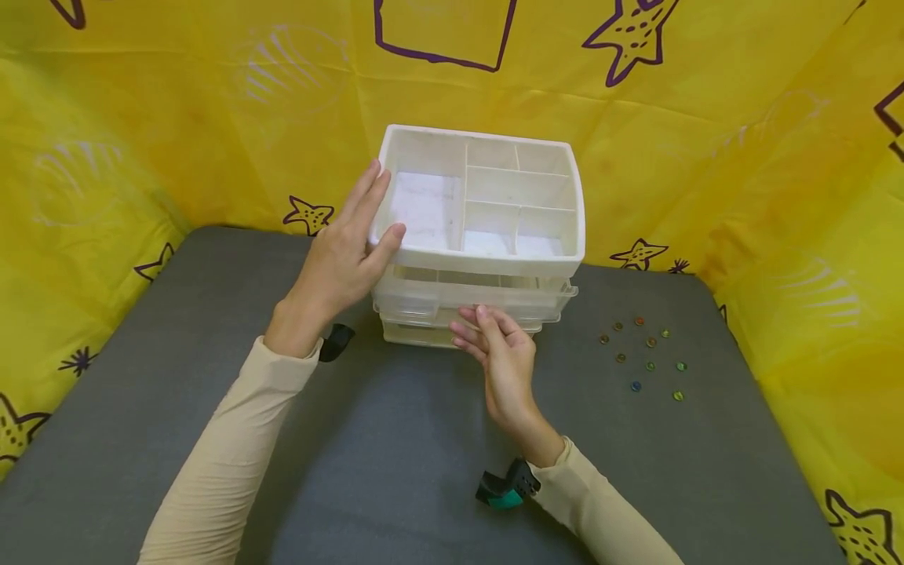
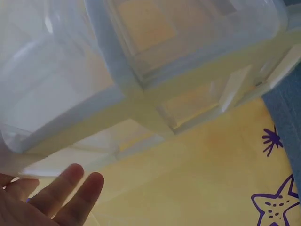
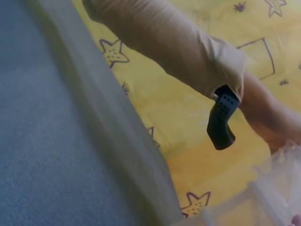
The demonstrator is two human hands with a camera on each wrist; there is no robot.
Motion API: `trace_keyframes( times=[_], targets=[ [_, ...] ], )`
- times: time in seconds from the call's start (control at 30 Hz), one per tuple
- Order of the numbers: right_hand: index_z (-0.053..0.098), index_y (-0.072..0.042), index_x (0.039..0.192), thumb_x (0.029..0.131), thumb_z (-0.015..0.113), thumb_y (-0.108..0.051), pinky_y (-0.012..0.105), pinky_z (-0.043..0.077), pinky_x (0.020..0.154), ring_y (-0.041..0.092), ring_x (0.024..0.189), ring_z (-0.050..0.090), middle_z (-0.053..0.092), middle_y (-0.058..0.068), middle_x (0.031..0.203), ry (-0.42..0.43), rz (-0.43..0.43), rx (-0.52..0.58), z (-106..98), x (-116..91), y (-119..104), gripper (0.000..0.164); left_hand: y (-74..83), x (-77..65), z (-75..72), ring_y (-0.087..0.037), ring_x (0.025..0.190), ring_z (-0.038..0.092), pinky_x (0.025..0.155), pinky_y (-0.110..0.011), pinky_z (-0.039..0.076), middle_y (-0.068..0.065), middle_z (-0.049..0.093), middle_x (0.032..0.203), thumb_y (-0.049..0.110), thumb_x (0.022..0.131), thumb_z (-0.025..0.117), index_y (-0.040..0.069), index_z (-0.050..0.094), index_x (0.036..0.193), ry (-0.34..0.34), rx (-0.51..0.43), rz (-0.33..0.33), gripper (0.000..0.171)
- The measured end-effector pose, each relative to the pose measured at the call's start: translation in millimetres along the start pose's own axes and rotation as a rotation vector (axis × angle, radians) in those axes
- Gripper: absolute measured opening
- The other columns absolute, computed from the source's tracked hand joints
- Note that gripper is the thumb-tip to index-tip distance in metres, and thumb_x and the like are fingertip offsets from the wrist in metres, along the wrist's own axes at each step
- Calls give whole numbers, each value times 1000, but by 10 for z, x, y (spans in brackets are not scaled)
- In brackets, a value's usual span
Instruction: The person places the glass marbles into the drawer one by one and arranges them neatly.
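Note:
A white plastic drawer organizer (image 1: 480, 263) with a divided open top stands near the back of the table. My left hand (image 1: 339, 251) steadies its left side, fingers straight along the wall and thumb over the front rim. In the left wrist view, those fingers (image 2: 80, 195) lie against the organizer's side. Below the top sit clear drawers, the upper drawer (image 1: 406, 304) jutting forward a little. At that drawer's front, right of its middle, my right hand (image 1: 504, 365) pinches the lower lip with bent fingers and thumb. The right wrist view barely catches these fingertips, in its bottom right corner.
Several small coloured glass beads (image 1: 650, 343) lie scattered on the grey table (image 1: 395, 471), right of the organizer. Yellow cloth (image 1: 282, 118) with purple drawings hangs behind and at both sides of the table.

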State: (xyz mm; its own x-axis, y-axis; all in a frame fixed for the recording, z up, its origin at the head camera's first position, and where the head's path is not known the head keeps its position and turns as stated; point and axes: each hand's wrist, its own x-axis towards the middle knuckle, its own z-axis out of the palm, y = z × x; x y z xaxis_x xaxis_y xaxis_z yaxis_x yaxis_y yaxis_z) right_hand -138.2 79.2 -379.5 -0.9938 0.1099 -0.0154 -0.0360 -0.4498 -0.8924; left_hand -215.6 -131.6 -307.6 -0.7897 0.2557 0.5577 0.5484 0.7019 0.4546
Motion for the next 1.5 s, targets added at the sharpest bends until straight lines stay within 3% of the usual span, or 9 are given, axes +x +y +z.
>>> trace_keyframes(
  times=[0.23,0.4,0.57,0.73,1.0,1.27,1.5],
  targets=[
    [66,-7,96,99,57,-14,30,60,73,16,81,76,76,2,93,-3,-14,-14,-27,-74,17,11,-110,9,-56,-26,149,32,119,-47,30,-4,24,165,29,99,53,11,30,156,-17,-16,92,64],
    [66,-7,97,99,57,-16,32,61,74,16,81,76,76,1,93,-11,-23,-17,-49,-118,20,12,-179,64,-45,-25,149,32,122,-43,27,-5,28,164,26,98,51,7,37,153,-9,-37,188,60],
    [66,-9,97,100,56,-15,32,60,75,15,82,76,76,0,94,-20,-30,-26,-60,-150,25,12,-205,105,-27,-25,148,34,121,-42,28,-7,31,163,24,97,51,5,41,150,3,-77,229,58],
    [66,-10,96,100,56,-15,30,60,74,15,81,76,77,-1,93,-25,-35,-15,-63,-157,31,12,-224,118,0,-27,150,29,123,-40,24,-13,35,160,24,96,50,0,44,148,38,-58,267,57],
    [66,-9,96,100,56,-14,30,60,73,14,79,75,76,2,94,-27,-35,1,-59,-167,33,11,-234,115,6,-27,151,29,123,-39,24,-13,39,158,23,95,50,1,49,144,49,-25,264,53],
    [66,-9,99,100,55,-15,30,60,72,14,78,75,76,2,94,-28,-43,-14,-79,-227,35,12,-230,103,-8,-25,151,27,124,-39,22,-11,33,161,24,98,47,2,36,152,34,-20,275,60],
    [66,-11,97,100,54,-14,30,60,72,13,78,75,76,1,93,-28,-55,-24,-88,-292,35,12,-246,95,-9,-24,152,26,123,-37,23,-10,31,162,25,97,48,2,37,152,26,-29,261,60]
  ],
)
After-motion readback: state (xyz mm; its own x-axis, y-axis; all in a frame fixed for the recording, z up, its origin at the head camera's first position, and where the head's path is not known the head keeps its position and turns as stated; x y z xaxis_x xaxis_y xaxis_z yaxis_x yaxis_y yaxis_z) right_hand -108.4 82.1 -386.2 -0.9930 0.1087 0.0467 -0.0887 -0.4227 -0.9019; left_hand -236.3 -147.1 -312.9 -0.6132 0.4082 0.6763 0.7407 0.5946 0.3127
